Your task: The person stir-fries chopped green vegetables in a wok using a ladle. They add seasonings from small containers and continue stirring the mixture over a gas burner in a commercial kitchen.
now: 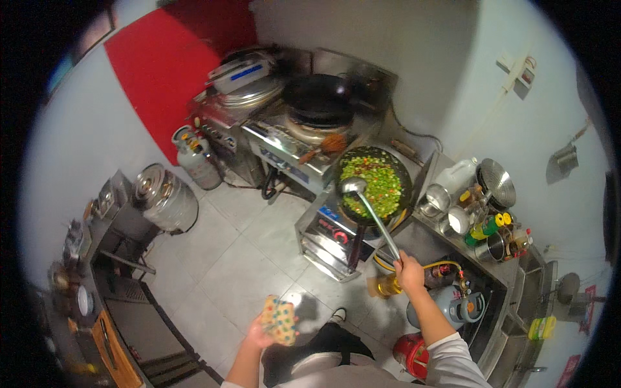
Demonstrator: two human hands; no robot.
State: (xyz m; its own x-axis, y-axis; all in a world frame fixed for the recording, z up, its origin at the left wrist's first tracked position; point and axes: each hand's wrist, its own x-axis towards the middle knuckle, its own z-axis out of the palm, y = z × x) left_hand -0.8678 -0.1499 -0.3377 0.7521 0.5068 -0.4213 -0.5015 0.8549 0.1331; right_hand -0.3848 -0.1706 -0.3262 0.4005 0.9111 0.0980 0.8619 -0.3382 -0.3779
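My right hand (pixel 410 274) grips the handle of a long metal ladle (pixel 376 218). The ladle's bowl (pixel 353 185) rests at the left side of a black wok (pixel 406 169), over chopped green vegetables (pixel 376 182) with small orange and white bits. Beneath the wok is a steel gas stove (pixel 320 257), and the wok's dark handle (pixel 357 247) points toward me. In my left hand (pixel 259 333) is a folded patterned cloth (pixel 280 321), held over the floor, away from the stove.
A larger black wok (pixel 315 97) sits on the range behind, near a bamboo wok brush (pixel 332 144). Seasoning bottles (pixel 480 230) and metal pots (pixel 435 200) crowd the right counter. Gas cylinders (pixel 446 308) (pixel 199 162), a red bucket (pixel 411 354) and a lidded metal drum (pixel 167 199) stand lower down.
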